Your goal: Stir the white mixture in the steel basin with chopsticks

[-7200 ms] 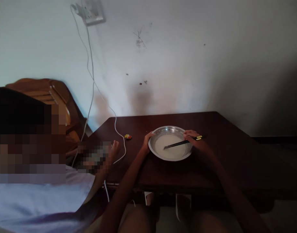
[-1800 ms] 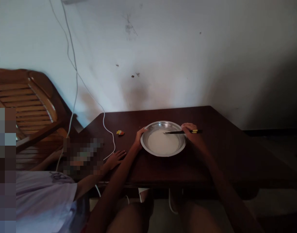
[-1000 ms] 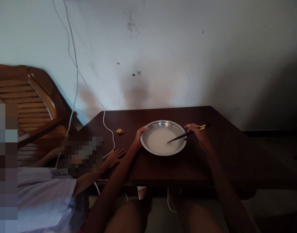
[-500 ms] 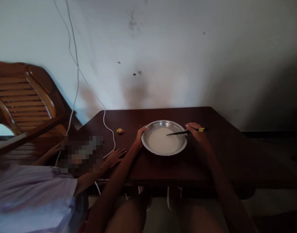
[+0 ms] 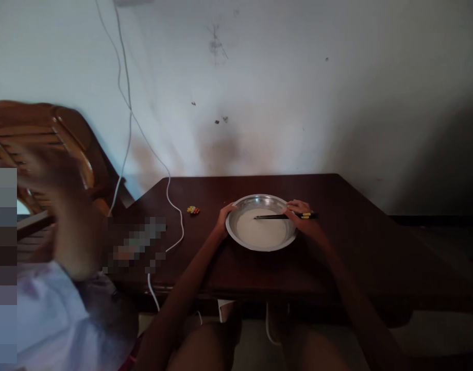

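A shallow metal basin (image 5: 236, 234) stands on the dark wooden table, holding a pale, milky mixture (image 5: 259, 229). My left hand (image 5: 223, 217) grips its left rim, thumb over the edge. At the right rim, my right hand (image 5: 300, 215) is closed around black chopsticks (image 5: 275, 217) with yellow bands near their back ends. Their tips dip into the mixture left of the basin's middle, and they lie almost level across its right half.
Left of the basin lies a small yellow-and-red trinket (image 5: 192, 209). A white cable (image 5: 174, 206) runs down the wall and over the table (image 5: 360, 247). Another person's raised arm (image 5: 76, 226), blurred, is at the left before a wooden chair (image 5: 76, 134). A pixelated item (image 5: 139, 245) lies nearby.
My right hand has swept the chopsticks about in the mixture; their tips are now further left. My left hand keeps the rim. The other person's arm has lifted off the table.
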A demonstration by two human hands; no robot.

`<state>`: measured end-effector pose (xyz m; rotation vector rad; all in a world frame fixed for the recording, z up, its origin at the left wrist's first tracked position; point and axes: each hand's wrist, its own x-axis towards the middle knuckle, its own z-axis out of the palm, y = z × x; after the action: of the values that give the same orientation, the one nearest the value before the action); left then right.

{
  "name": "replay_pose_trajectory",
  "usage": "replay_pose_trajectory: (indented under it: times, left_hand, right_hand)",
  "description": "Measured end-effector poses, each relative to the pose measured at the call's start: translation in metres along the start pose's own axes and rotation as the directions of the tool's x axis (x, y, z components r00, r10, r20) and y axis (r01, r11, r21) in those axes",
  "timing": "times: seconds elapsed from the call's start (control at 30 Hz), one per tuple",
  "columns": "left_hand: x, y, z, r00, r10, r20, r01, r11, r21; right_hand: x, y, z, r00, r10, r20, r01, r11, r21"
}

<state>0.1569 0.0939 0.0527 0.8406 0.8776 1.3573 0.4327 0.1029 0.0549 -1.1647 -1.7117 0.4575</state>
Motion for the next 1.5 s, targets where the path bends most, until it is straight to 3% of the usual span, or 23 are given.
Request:
replay_pose_trajectory:
  times: [0.1, 0.23, 0.33, 0.4, 0.47, 0.57, 0.77, 0.9, 1.03, 1.13, 1.2, 1.27, 1.37, 1.5]
  left_hand:
    - [0.001, -0.001, -0.002, 1.000, -0.007, 0.007, 0.007, 1.000, -0.006]
    - [0.002, -0.002, -0.002, 1.000, 0.003, -0.013, -0.002, 1.000, 0.025]
    - [0.000, -0.003, -0.002, 1.000, 0.027, -0.003, -0.027, 0.998, 0.051]
    - [-0.001, -0.003, -0.001, 1.000, 0.028, -0.006, -0.028, 0.998, 0.055]
    - [-0.001, -0.003, -0.002, 1.000, 0.015, -0.006, -0.014, 0.999, 0.052]
    - [0.000, -0.003, -0.002, 1.000, -0.009, 0.010, 0.009, 1.000, 0.027]
    - [0.000, -0.004, -0.001, 1.000, 0.013, 0.017, -0.013, 1.000, -0.014]
    - [0.001, -0.003, -0.002, 1.000, 0.009, -0.001, -0.009, 1.000, 0.007]
    - [0.000, -0.002, -0.002, 1.000, -0.005, -0.004, 0.005, 1.000, 0.012]
    - [-0.002, -0.001, -0.001, 1.000, 0.006, -0.003, -0.006, 0.999, 0.036]
    - [-0.002, -0.001, 0.000, 1.000, 0.007, -0.012, -0.006, 0.999, 0.040]
    - [-0.002, -0.001, 0.000, 1.000, -0.004, -0.011, 0.005, 0.999, 0.035]
    - [0.000, 0.000, 0.001, 1.000, -0.007, 0.000, 0.007, 0.999, 0.031]
    - [0.000, 0.000, 0.001, 1.000, 0.003, 0.001, -0.003, 1.000, 0.010]
  right_hand:
    - [0.002, 0.003, -0.008, 0.995, 0.029, -0.095, -0.027, 0.999, 0.029]
    - [0.006, 0.006, -0.029, 0.980, 0.159, -0.120, -0.138, 0.976, 0.168]
    - [0.005, 0.004, -0.040, 0.964, 0.266, -0.005, -0.250, 0.913, 0.323]
    - [0.003, 0.001, -0.040, 0.961, 0.243, 0.130, -0.274, 0.894, 0.355]
    - [-0.001, -0.005, -0.034, 0.962, 0.165, 0.216, -0.227, 0.925, 0.306]
    - [-0.004, -0.010, -0.019, 0.971, 0.041, 0.236, -0.087, 0.978, 0.187]
    - [0.000, 0.001, -0.004, 0.999, 0.032, 0.037, -0.035, 0.997, 0.074]
    - [0.003, 0.007, -0.018, 0.992, 0.122, -0.024, -0.117, 0.981, 0.153]
    - [0.005, 0.011, -0.037, 0.955, 0.296, -0.019, -0.276, 0.909, 0.314]
    - [0.004, 0.010, -0.043, 0.938, 0.325, 0.121, -0.346, 0.855, 0.386]
    - [0.002, 0.005, -0.041, 0.944, 0.235, 0.233, -0.308, 0.881, 0.360]
    - [0.000, -0.001, -0.033, 0.958, 0.117, 0.262, -0.191, 0.942, 0.276]
    - [-0.002, -0.006, -0.017, 0.979, 0.002, 0.202, -0.033, 0.988, 0.148]
    - [0.002, 0.003, -0.007, 0.998, 0.021, 0.054, -0.027, 0.994, 0.110]
